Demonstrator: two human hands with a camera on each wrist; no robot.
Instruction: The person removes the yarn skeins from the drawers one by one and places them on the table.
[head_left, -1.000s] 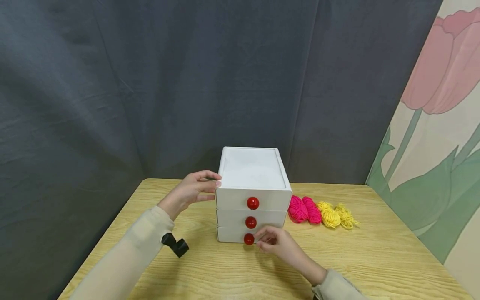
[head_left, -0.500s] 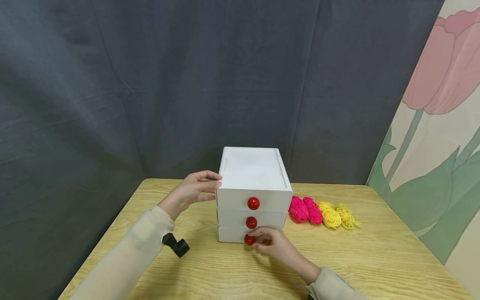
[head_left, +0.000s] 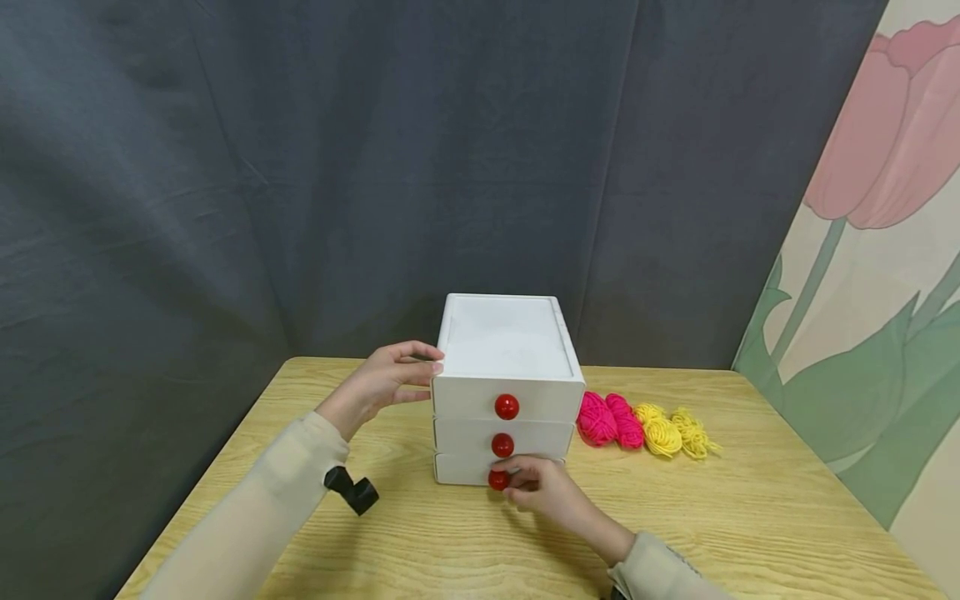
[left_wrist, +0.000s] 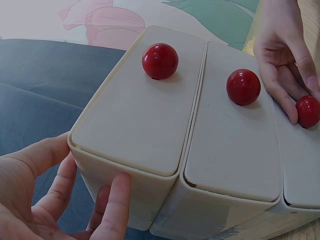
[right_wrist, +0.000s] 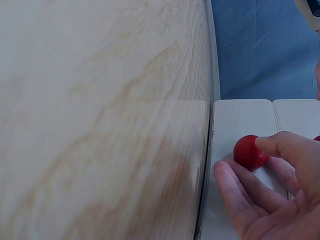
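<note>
A white three-drawer cabinet [head_left: 510, 337] stands on the wooden table, all its drawers closed. Each drawer front carries a round red knob. My right hand [head_left: 551, 493] is at the lowest drawer and pinches its red knob [right_wrist: 248, 152] between finger and thumb. In the left wrist view, the upper knob [left_wrist: 160, 61] and the middle knob [left_wrist: 243, 87] have no hand on them. Against the cabinet's upper left front corner, my left hand [head_left: 386, 377] rests with fairly straight, spread fingers touching its side.
Right of the cabinet lie pink yarn balls [head_left: 597, 419] and yellow yarn bundles [head_left: 662, 435] in a row on the wooden table [head_left: 750, 500]. A dark curtain [head_left: 375, 167] hangs behind. On the right is a wall [head_left: 862, 350] painted with a tulip.
My right hand has shifted slightly left, from beside the lowest knob to around it, finger above and thumb below. The left hand and the cabinet have stayed put.
</note>
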